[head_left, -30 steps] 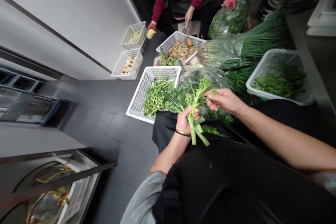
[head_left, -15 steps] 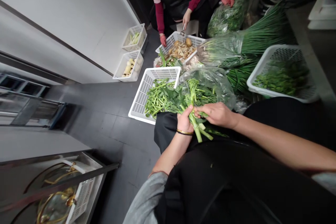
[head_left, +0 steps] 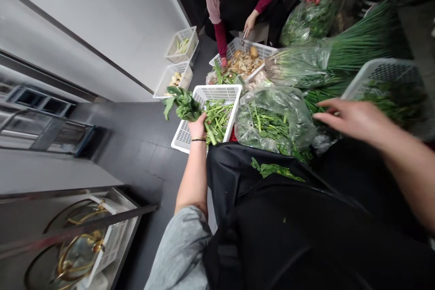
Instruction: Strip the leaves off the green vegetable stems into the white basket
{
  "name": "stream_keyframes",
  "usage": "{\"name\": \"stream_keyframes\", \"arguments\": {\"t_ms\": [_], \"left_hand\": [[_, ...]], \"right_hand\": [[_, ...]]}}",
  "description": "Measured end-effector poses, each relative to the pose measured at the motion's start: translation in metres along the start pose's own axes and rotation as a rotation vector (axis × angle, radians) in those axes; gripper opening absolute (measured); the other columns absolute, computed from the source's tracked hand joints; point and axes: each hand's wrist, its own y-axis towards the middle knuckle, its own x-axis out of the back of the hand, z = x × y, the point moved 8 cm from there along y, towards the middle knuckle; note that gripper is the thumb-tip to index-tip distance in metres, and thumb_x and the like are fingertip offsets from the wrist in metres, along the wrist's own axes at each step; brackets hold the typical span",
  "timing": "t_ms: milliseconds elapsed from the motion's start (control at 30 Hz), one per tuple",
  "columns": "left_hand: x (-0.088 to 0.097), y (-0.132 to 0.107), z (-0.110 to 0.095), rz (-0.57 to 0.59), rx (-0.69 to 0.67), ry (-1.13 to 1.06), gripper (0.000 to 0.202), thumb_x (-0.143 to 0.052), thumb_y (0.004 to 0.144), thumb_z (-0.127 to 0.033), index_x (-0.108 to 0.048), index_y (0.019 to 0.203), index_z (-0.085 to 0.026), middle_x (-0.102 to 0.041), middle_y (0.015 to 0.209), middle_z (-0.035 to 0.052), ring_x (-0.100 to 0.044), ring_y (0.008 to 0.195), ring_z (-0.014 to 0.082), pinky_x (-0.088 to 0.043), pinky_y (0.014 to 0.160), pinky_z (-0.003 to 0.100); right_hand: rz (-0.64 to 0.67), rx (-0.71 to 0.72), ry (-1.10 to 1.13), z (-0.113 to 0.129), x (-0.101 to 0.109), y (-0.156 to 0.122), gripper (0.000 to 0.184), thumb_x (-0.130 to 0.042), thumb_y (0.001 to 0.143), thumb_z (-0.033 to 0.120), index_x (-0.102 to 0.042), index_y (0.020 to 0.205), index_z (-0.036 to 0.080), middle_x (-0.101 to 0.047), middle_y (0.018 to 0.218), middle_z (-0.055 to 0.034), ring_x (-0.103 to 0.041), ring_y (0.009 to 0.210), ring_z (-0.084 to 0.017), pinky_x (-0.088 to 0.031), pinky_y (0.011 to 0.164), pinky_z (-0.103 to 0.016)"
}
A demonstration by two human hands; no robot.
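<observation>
Left arm (head_left: 192, 181) extended, left hand (head_left: 197, 128) gripping over near white basket (head_left: 217, 92); right hand (head_left: 353, 117) hovers well right of it, loosely parted.

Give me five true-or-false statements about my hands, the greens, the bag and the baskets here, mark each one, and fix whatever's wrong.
1. The left hand grips a bunch of leafy greens. True.
2. The right hand holds a knife. False: no knife shows in it, and its fingers are parted.
3. The clear plastic bag has greens in it. True.
4. The basket in front of the other person holds only green stalks. False: it holds brown peelings too.
5. Some green scraps lie on the black cloth over the wearer's lap. True.
</observation>
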Motion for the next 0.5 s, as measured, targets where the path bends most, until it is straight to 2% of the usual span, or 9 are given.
{"name": "stream_keyframes", "arguments": {"t_ms": [100,167,200,267,333,367,433,500], "left_hand": [[-0.057,-0.070,0.028,0.268,0.147,-0.119,0.029,-0.078,0.056,-0.028,-0.060,0.073,-0.012,-0.060,0.064,0.0015,-0.057,0.051,0.0125,-0.049,0.053,0.029],[-0.086,-0.114,0.041,0.405,0.218,-0.187,0.037,-0.080,0.054,-0.034,-0.062,0.077,-0.011,-0.064,0.070,0.0040,-0.060,0.058,0.0136,-0.051,0.060,0.029],[-0.093,-0.130,0.044,0.443,0.241,-0.220,0.039,-0.081,0.053,-0.034,-0.063,0.078,-0.011,-0.065,0.072,0.0050,-0.061,0.061,0.0140,-0.051,0.063,0.029],[-0.098,-0.148,0.047,0.493,0.300,-0.260,0.039,-0.082,0.052,-0.035,-0.062,0.075,-0.011,-0.065,0.072,0.0055,-0.062,0.063,0.0139,-0.051,0.063,0.028],[-0.094,-0.155,0.050,0.530,0.386,-0.274,0.037,-0.082,0.053,-0.034,-0.061,0.074,-0.011,-0.065,0.072,0.0052,-0.061,0.061,0.0130,-0.049,0.057,0.025],[-0.090,-0.156,0.051,0.539,0.414,-0.280,0.037,-0.081,0.054,-0.033,-0.061,0.077,-0.012,-0.065,0.074,0.0052,-0.061,0.062,0.0126,-0.048,0.055,0.024],[-0.080,-0.158,0.051,0.531,0.419,-0.296,0.037,-0.080,0.056,-0.030,-0.061,0.083,-0.014,-0.067,0.082,0.0055,-0.062,0.067,0.0126,-0.047,0.054,0.022],[-0.075,-0.166,0.051,0.538,0.398,-0.289,0.038,-0.081,0.055,-0.026,-0.060,0.085,-0.015,-0.067,0.087,0.0055,-0.064,0.072,0.0140,-0.049,0.057,0.022]], "right_hand": [[0.160,0.267,0.390,0.109,-0.031,-0.010,0.034,-0.060,0.078,0.047,-0.065,0.101,0.022,-0.067,0.073,-0.0022,-0.058,0.062,-0.015,-0.040,0.061,-0.027],[0.184,0.347,0.529,0.150,-0.045,-0.014,0.029,-0.066,0.071,0.048,-0.064,0.078,0.020,-0.061,0.061,0.0009,-0.052,0.053,-0.012,-0.037,0.054,-0.025],[0.211,0.356,0.608,0.159,-0.052,-0.015,0.029,-0.066,0.070,0.048,-0.060,0.069,0.019,-0.058,0.055,0.0020,-0.050,0.049,-0.011,-0.036,0.050,-0.024],[0.327,0.320,0.811,0.159,-0.067,-0.018,0.035,-0.065,0.071,0.049,-0.052,0.061,0.019,-0.053,0.048,0.0037,-0.047,0.042,-0.009,-0.035,0.044,-0.022],[0.456,0.228,1.029,0.145,-0.078,-0.023,0.036,-0.062,0.074,0.051,-0.051,0.064,0.018,-0.052,0.045,0.0042,-0.047,0.037,-0.009,-0.037,0.039,-0.021],[0.476,0.175,1.121,0.136,-0.079,-0.025,0.037,-0.062,0.074,0.052,-0.051,0.065,0.018,-0.053,0.045,0.0040,-0.048,0.036,-0.009,-0.039,0.038,-0.021],[0.424,0.078,1.241,0.119,-0.078,-0.028,0.038,-0.068,0.069,0.051,-0.052,0.064,0.018,-0.055,0.046,0.0033,-0.050,0.036,-0.009,-0.041,0.036,-0.021],[0.367,0.031,1.295,0.112,-0.074,-0.029,0.039,-0.072,0.064,0.050,-0.053,0.064,0.017,-0.058,0.048,0.0019,-0.053,0.037,-0.010,-0.044,0.036,-0.021]]}}
